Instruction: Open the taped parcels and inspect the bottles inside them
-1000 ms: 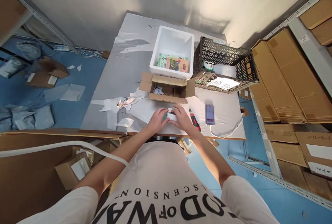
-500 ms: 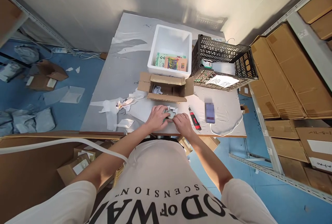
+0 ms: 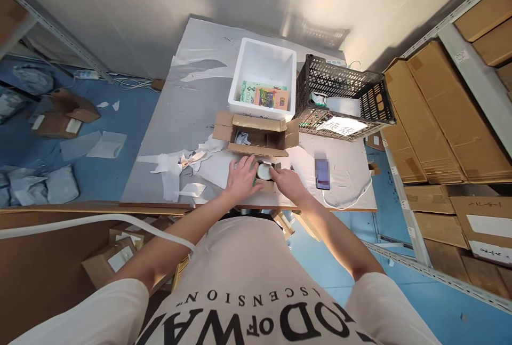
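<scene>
Close to the table's front edge, a small open cardboard box (image 3: 265, 184) holds a white round-topped container (image 3: 264, 171). My left hand (image 3: 242, 178) is on the box's left side, fingers at the far side and thumb at the near side; a bit of green shows by its fingertips. From the right, my right hand (image 3: 288, 182) has its fingers closed at the container's right edge, partly over the box's rim. Just beyond both hands stands a larger open cardboard box (image 3: 256, 150) with crumpled paper (image 3: 242, 138) inside.
Behind stand a white foam box (image 3: 263, 51) with printed packets and a black plastic crate (image 3: 340, 75). A phone (image 3: 322, 174) on a cable lies at right. Torn paper (image 3: 172, 174) is at left. The red utility knife is mostly hidden behind my right hand.
The small box now shows open with the white round top visible inside. My right hand has shifted right and forward, over the utility knife. My left hand has moved slightly.
</scene>
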A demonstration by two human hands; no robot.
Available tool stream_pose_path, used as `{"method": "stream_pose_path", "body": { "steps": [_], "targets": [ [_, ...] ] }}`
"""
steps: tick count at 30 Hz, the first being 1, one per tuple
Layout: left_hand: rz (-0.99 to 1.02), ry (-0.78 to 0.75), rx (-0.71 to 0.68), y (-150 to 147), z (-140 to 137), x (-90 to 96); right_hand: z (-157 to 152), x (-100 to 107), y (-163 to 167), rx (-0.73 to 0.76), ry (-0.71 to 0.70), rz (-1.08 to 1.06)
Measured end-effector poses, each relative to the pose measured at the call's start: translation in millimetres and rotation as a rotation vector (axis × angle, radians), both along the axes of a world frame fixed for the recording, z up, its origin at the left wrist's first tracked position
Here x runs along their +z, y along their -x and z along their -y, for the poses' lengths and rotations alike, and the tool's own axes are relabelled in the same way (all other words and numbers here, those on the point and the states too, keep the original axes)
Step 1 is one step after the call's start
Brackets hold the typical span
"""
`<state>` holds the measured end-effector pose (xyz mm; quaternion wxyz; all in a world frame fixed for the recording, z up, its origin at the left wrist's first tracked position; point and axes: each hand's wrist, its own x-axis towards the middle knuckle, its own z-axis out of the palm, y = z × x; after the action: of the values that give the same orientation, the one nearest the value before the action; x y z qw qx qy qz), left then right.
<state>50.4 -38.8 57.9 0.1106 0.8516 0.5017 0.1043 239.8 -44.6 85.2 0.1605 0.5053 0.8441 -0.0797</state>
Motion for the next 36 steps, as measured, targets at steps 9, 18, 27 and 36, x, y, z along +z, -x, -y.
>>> {"method": "stream_pose_path", "body": {
  "steps": [9,18,27,36],
  "targets": [
    [0.204,0.148,0.037,3,2,-36.3,-1,-2,19,0.293,-0.233,0.01],
    [0.561,0.258,0.013,-7,-5,-61.6,-36,-1,24,0.447,-0.175,0.018],
    [0.421,0.177,0.086,-25,-3,-48.9,-42,50,14,0.584,-0.092,0.012],
    [0.289,0.306,0.176,-39,-5,-24.8,-37,89,1,0.507,-0.051,-0.026]
  ]
}}
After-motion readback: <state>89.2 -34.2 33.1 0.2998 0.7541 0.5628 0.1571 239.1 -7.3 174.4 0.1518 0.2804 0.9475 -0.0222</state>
